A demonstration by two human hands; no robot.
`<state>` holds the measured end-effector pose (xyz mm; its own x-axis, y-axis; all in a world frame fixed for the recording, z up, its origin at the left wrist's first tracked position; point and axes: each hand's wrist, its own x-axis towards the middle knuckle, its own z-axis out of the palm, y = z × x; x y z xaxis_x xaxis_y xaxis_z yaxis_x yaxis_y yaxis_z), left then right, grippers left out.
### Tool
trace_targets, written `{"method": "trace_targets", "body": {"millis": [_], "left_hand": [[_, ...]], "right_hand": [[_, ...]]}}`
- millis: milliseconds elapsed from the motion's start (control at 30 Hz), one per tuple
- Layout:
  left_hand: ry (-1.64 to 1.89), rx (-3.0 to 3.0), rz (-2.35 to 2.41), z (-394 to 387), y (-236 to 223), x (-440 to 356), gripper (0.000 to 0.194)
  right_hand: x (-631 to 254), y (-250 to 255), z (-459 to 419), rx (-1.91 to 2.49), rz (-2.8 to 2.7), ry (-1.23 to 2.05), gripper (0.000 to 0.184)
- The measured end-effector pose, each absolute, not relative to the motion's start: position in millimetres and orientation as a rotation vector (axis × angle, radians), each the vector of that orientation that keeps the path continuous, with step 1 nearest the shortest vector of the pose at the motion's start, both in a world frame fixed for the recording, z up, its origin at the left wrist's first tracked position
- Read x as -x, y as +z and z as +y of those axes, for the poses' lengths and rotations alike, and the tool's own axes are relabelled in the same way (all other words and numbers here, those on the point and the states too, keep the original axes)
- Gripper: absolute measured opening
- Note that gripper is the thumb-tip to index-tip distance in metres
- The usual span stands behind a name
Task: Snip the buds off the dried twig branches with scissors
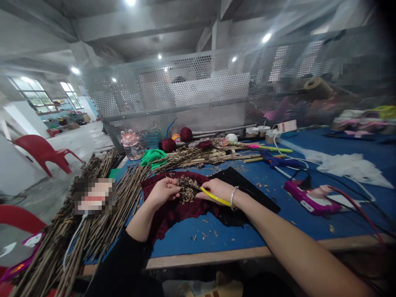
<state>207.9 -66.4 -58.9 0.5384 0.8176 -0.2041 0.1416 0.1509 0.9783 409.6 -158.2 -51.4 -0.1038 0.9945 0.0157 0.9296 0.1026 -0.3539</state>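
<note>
My left hand (163, 192) is closed, thumb and fingertips pinched on the left edge of a clump of dried plant heads (186, 189). My right hand (221, 190) wraps round a slim yellow-handled tool (216, 198) whose grey tip reaches into the same clump. Whether it is scissors or pliers cannot be told. Under both hands lies a dark red cloth (173, 216), crumpled over the blue tabletop (192, 243). A flat black piece (247, 189) lies under and beyond my right wrist. Plant crumbs are scattered around.
Bundles of dry stalks (102, 231) fill the left side and overhang the table edge. Behind are a green cloth (154, 157), a pink-lidded bottle (131, 145) and dark red yarn balls (186, 134). To the right are a blue glue gun (275, 160), a purple power strip (309, 198) and cables.
</note>
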Motion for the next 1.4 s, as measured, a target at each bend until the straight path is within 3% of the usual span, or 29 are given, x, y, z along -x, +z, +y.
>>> {"method": "trace_targets", "body": {"millis": [367, 600, 900, 1400], "left_hand": [[0.979, -0.933, 0.795, -51, -62, -209, 0.021], [0.849, -0.94, 0.743, -61, -58, -215, 0.021], [0.746, -1.171, 0.879, -68, -56, -216, 0.019], [0.615, -1.41, 0.951, -63, -68, -211, 0.023]], "right_hand": [[-410, -40, -164, 2.084, -2.045, 0.268, 0.058], [-410, -51, -161, 1.987, -2.118, 0.301, 0.068], [-400, -43, -163, 2.009, -2.025, 0.332, 0.054], [-409, -53, -160, 1.934, -2.125, 0.439, 0.059]]}}
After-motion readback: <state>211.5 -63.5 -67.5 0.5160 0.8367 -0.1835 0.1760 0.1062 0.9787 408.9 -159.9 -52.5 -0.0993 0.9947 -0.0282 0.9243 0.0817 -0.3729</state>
